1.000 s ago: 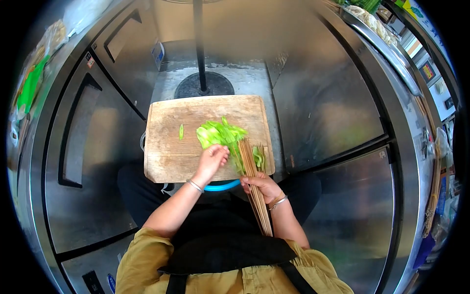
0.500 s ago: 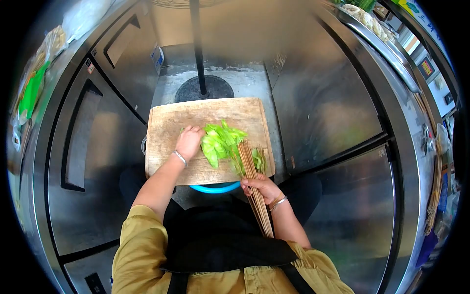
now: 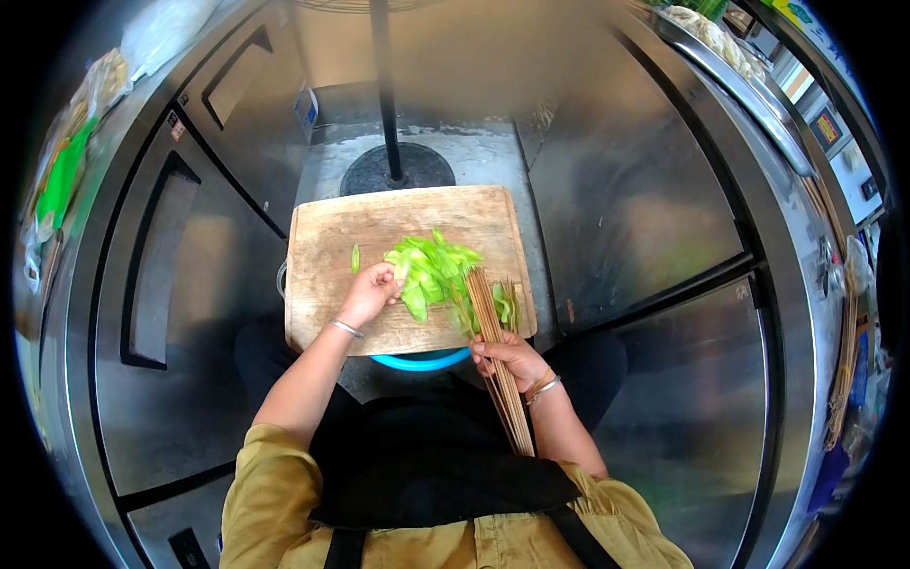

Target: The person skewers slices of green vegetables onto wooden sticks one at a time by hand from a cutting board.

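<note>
A wooden cutting board lies level in front of me. On its middle is a loose heap of thin, bright green vegetable slices. My left hand is at the heap's left edge, thumb and fingers pinched on a pale green slice. One separate slice rests farther left on the wood. My right hand is wrapped round a bundle of thin wooden skewers, tilted over the board's front right edge. Green slices are on some skewers' upper ends.
Under the board shows the rim of a blue basin. Behind it a black pole stands on a round base. Steel cabinets flank both sides. A metal tray of pale food sits at upper right, and plastic bags at upper left.
My left hand has moved slightly right and toward me, uncovering the separate slice, and now pinches a slice at the heap's edge. My right hand keeps hold of the skewers.
</note>
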Available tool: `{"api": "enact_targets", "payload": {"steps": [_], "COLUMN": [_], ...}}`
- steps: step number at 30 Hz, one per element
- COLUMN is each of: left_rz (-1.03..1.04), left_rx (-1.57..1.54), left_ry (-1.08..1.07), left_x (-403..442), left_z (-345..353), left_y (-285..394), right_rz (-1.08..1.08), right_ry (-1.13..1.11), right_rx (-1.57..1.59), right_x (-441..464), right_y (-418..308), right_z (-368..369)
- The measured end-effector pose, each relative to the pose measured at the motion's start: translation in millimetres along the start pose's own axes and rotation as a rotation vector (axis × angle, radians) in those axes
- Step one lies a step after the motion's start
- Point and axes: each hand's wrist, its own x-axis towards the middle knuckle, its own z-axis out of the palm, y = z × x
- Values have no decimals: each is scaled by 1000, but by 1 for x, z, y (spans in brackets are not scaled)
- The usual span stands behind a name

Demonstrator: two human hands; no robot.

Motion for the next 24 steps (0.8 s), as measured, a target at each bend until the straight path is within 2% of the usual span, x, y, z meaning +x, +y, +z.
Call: {"api": "enact_targets", "payload": {"steps": [1,3,5,11,14,19,24], "left_rz": [-1,-115,-112,-61,-22,-84,-114], "left_rx": [-1,-207,-279,-417,-367,-479,-582], "left_ry": [-2,32,-2,-82,-27,95,54], "left_x": [-6,-26,-31,-28,-30,-30,-30], "left_z": [7,31,42,51,58,64,62], "left_y": [10,50,58,51,52,50,48], "right_rz": [5,3,-3,-3,10,1,-4], "right_ry": [-7,-12,-12,-6,-1,-2,-2], "right_rx": [8,-1,-12,-38,-37,-35,-43], "right_x": [0,0,-1,-1,0,-2,-2], "right_y": [0,-2,-3,-3,-2,-4,-3], "right_z": [0,2,3,1,0,3,1]}}
